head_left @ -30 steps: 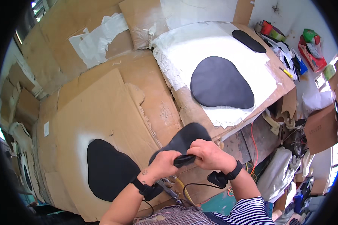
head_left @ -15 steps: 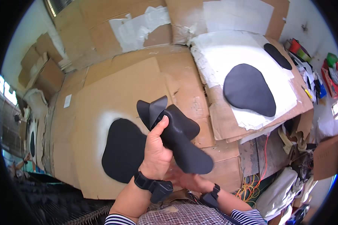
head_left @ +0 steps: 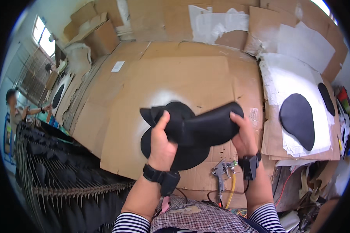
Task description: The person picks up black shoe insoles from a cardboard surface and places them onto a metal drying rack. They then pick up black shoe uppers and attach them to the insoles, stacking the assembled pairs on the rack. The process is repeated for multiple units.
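Bent, smooth black sheets [head_left: 211, 125] are held in the air before me, curled over at the left end. My left hand [head_left: 162, 145] is closed round their folded middle, thumb on top. At the right end, my right hand [head_left: 245, 136] pinches the rounded edge of one sheet, thumb on its upper face. Below them a flat black rounded piece [head_left: 194, 158] lies on a cardboard sheet [head_left: 118, 132], partly hidden by the held sheets. Whitish spray residue shows on the cardboard around it.
A spray gun [head_left: 220, 171] with a yellow hose lies near my right wrist. To the right, a larger black piece [head_left: 298, 120] and a narrow one [head_left: 327, 99] rest on a white-covered board [head_left: 275, 83]. A rack of hanging black pieces [head_left: 62, 190] stands left; another person [head_left: 15, 112] is beyond it.
My view has turned left. My right hand has come up from below and taken the sheet's free end, which is now raised and stretched out to the right. The spray gun has come into sight.
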`<control>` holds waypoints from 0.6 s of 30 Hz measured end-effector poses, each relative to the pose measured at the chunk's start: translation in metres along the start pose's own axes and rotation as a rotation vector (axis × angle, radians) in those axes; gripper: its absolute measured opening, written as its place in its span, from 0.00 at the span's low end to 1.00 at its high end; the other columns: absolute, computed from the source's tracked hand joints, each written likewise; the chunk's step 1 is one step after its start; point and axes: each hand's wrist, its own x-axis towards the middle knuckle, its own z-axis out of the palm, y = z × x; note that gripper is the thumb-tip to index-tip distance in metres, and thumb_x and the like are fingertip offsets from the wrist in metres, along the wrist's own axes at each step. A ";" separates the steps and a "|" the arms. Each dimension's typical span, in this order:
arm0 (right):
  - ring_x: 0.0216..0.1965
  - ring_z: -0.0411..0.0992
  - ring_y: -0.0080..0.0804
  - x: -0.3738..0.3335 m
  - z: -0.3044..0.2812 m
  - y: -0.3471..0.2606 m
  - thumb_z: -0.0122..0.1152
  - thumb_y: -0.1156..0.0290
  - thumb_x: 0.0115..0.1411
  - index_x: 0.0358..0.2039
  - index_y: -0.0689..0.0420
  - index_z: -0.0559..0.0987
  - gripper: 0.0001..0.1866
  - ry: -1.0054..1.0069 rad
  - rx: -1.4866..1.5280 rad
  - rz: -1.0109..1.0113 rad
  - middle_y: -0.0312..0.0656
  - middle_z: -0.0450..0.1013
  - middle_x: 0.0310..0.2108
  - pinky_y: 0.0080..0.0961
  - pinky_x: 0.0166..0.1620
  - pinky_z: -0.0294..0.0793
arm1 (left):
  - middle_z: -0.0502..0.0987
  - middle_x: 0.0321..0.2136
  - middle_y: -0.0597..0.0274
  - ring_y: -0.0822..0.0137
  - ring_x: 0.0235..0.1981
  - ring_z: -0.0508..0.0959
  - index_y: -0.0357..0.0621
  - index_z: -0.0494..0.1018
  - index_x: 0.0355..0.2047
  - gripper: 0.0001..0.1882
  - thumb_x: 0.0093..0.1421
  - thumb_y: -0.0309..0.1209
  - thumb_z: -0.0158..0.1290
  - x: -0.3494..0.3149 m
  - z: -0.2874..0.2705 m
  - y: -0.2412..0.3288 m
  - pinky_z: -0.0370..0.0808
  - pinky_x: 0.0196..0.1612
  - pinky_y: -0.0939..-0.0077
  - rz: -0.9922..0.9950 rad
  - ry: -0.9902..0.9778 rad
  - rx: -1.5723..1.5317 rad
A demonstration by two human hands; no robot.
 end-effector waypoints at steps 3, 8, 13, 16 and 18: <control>0.39 0.75 0.33 0.015 0.051 -0.008 0.59 0.79 0.55 0.43 0.63 0.73 0.14 -0.094 0.024 -0.029 0.43 0.75 0.38 0.30 0.46 0.76 | 0.77 0.43 0.56 0.58 0.43 0.78 0.41 0.73 0.44 0.16 0.59 0.37 0.57 -0.011 0.005 0.043 0.76 0.49 0.59 0.139 0.011 -0.017; 0.46 0.73 0.36 0.004 0.062 0.030 0.56 0.82 0.54 0.51 0.64 0.68 0.22 -0.137 -0.007 0.022 0.46 0.72 0.47 0.33 0.50 0.74 | 0.72 0.52 0.60 0.61 0.53 0.71 0.42 0.68 0.53 0.22 0.60 0.35 0.56 -0.024 -0.058 0.054 0.68 0.57 0.62 0.271 0.082 0.124; 0.49 0.71 0.35 -0.009 -0.053 0.172 0.57 0.84 0.52 0.53 0.61 0.68 0.26 0.133 -0.216 0.394 0.44 0.72 0.47 0.32 0.53 0.70 | 0.71 0.52 0.59 0.60 0.52 0.72 0.42 0.65 0.55 0.26 0.57 0.33 0.59 -0.014 -0.229 -0.009 0.71 0.54 0.58 -0.110 0.423 0.124; 0.49 0.71 0.37 -0.020 -0.082 0.205 0.58 0.81 0.53 0.56 0.60 0.67 0.27 0.171 -0.532 0.329 0.45 0.72 0.48 0.31 0.53 0.69 | 0.73 0.50 0.59 0.60 0.51 0.74 0.42 0.66 0.54 0.25 0.58 0.35 0.59 -0.015 -0.282 -0.038 0.71 0.54 0.56 -0.192 0.549 0.070; 0.49 0.71 0.39 -0.026 -0.081 0.209 0.60 0.76 0.55 0.56 0.60 0.67 0.27 0.196 -0.745 0.237 0.47 0.72 0.48 0.32 0.52 0.70 | 0.72 0.50 0.55 0.58 0.51 0.73 0.40 0.65 0.54 0.26 0.58 0.36 0.58 -0.013 -0.297 -0.039 0.73 0.53 0.58 -0.180 0.567 0.109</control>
